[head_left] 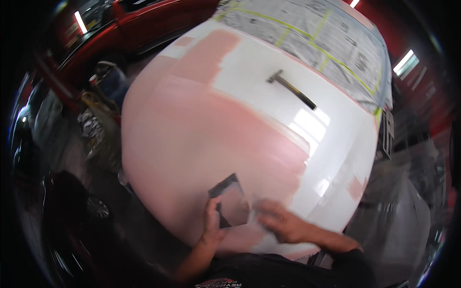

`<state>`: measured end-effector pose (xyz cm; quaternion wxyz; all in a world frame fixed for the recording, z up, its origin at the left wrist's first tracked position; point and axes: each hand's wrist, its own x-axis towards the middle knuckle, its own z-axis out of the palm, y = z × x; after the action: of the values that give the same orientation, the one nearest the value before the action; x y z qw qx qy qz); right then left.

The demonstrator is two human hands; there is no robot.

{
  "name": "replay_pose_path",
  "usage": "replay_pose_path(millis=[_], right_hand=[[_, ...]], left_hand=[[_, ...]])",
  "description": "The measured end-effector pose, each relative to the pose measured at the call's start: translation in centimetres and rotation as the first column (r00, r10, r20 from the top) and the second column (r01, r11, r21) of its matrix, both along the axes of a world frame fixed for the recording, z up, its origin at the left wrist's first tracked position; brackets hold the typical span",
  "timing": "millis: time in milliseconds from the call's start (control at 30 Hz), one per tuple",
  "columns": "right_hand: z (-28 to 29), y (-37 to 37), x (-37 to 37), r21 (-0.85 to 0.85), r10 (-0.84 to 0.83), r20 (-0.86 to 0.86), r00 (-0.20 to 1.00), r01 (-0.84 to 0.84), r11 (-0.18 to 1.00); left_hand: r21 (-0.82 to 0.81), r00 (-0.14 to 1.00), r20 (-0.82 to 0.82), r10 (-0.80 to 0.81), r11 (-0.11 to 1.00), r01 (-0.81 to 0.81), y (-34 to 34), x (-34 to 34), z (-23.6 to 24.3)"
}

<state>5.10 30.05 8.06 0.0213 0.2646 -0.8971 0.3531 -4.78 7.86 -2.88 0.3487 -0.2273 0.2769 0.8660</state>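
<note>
My left hand (212, 222) grips a dark-edged sheet of sandpaper (234, 204) by its left side, thumb along the edge. Pinkish dust or residue covers the middle of the sheet, which is held up over the near part of a car hood (163, 139). Just right of the sheet is my right hand (281, 221), blurred by motion, its fingers loosely apart and nothing visible in them. Whether its fingertips touch the sheet I cannot tell. The hood is white with broad, dull pink patches, mostly on its left and near side.
A hammer (292, 90) with a dark handle lies on the white part of the hood. Taped masking sheets (331, 38) cover the windshield. A red vehicle (144, 24) stands at the far left, with bags (103, 129) below it. A grey covered shape (394, 211) is on the right.
</note>
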Motion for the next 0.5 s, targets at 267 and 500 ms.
replay_pose_path(millis=[267,500], right_hand=[[-5.3,-0.6,-15.2,0.438,0.089,-0.177,0.98,-0.002,0.899],[-9.1,-8.8,-46.6,0.626,0.225,-0.299,0.927,0.013,0.779]], left_hand=[[-0.043,0.853,-0.39,0.346,0.919,-0.392,-10.2,-6.5,8.6],[-0.085,0.819,-0.242,0.52,0.83,-0.552,-19.8,-4.1,-1.9]])
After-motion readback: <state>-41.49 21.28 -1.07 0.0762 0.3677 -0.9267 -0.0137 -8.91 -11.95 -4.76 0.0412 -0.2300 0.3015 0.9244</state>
